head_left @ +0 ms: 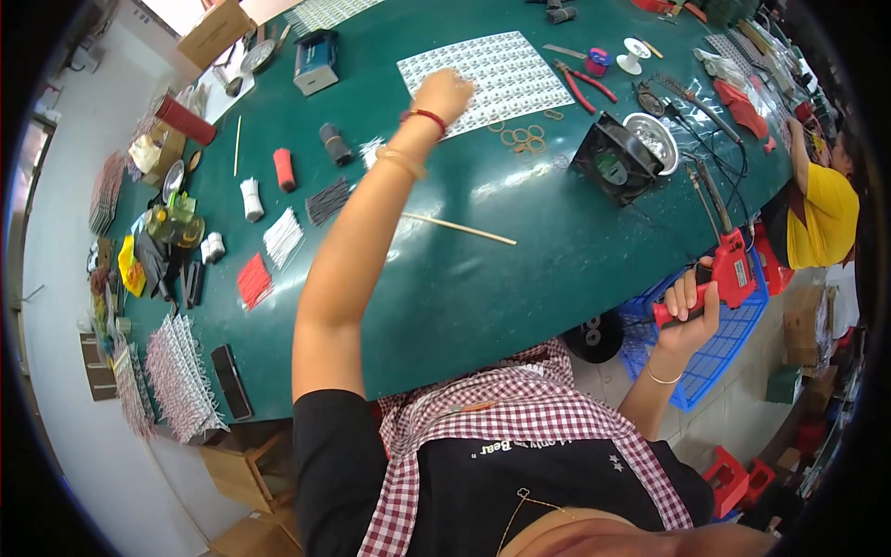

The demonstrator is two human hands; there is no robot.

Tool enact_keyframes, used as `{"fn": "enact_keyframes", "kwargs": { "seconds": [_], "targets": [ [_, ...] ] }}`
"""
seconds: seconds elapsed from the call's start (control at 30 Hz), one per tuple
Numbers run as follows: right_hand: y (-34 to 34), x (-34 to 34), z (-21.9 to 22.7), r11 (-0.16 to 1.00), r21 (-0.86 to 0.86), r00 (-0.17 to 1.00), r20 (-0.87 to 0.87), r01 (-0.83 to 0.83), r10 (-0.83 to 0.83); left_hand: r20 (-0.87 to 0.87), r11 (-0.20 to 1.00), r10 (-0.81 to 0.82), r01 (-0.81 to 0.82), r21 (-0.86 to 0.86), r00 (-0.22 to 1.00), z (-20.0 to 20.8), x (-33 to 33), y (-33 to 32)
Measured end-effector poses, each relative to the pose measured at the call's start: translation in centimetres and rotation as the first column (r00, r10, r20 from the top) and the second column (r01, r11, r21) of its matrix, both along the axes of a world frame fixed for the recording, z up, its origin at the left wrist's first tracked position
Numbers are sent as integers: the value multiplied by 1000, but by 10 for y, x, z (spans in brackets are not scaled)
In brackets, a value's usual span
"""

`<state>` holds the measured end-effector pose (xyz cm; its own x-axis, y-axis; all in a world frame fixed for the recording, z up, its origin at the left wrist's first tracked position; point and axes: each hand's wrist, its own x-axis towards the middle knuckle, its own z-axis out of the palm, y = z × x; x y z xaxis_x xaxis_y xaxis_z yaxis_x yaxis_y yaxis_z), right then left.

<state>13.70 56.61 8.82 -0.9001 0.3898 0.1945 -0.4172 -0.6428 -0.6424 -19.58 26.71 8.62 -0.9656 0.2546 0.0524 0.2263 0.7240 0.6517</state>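
Note:
My left hand [444, 96] reaches far across the green table [501, 306] and rests at a flat white panel [520, 79] printed with rows of small dark marks. Its fingers are curled downward, and whatever is in them is hidden. In my right hand [687, 311] is a red soldering gun [736, 269], held by its handle past the table's right front edge. The gun's long thin tips point up and away, toward the table. Close to my left forearm lie a thin wooden stick [459, 227] and a bunch of dark grey wires [327, 201].
A black fan [617, 158] stands before a metal bowl [652, 139]. Rubber bands [524, 139], red pliers [587, 85] and a solder spool [633, 56] lie near the panel. Wire bundles [283, 237] spread left. A blue basket [715, 348] sits below; another person [821, 213] is at right.

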Motion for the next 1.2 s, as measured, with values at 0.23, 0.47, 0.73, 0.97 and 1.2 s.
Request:
{"fn": "enact_keyframes", "kwargs": {
  "seconds": [0.23,0.47,0.73,0.97,1.2],
  "targets": [
    [30,-1,0,995,20,995,2,96,-96,263,749,643,-519,-411,719,-68,-67,15],
    [32,-14,2,996,14,995,35,91,-91,525,953,291,-197,-228,800,-92,-121,-31],
    [44,-13,0,997,-10,997,-2,72,-72,291,617,140,-314,722,946,-33,-130,-75],
    [51,0,-3,998,-35,998,-31,48,-49,-36,730,92,-43,682,995,108,-15,-168],
    [35,-20,1,993,-21,991,-71,-118,116,178,855,16,-106,507,984,129,135,-270]
  ]
}}
